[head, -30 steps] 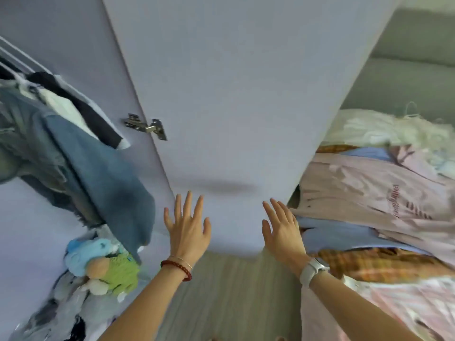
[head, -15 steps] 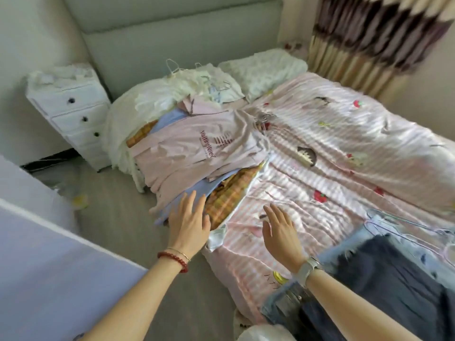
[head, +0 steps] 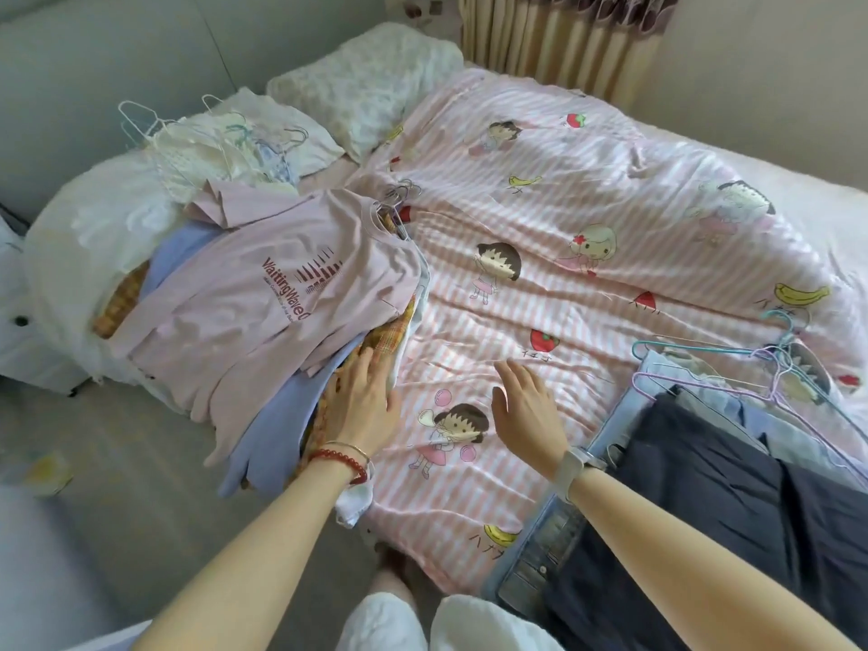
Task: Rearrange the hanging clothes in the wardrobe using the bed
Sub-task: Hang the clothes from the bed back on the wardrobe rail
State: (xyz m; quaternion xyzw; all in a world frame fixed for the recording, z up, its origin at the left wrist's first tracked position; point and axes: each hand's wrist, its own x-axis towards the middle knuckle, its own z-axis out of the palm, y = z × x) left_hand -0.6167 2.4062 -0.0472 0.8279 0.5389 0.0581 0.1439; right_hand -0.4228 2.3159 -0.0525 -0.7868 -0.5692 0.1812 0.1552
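A pile of clothes on hangers lies on the left side of the bed, topped by a pale pink T-shirt with dark red lettering. Under it show a light blue garment and a yellow plaid one. My left hand, fingers straight, touches the pile's near edge at the plaid cloth. My right hand hovers open over the pink striped cartoon cover. A second pile at the right holds dark navy trousers and denim, with pastel wire hangers at its far end.
White garments on white hangers lie by a pillow at the headboard. A white drawer unit stands at the far left. Grey floor runs along the bed's left side. A curtain hangs behind the bed.
My view has swung from the wardrobe door to the bed and come closer. My left hand has reached the edge of the left clothes pile; my right hand has come over the cover.
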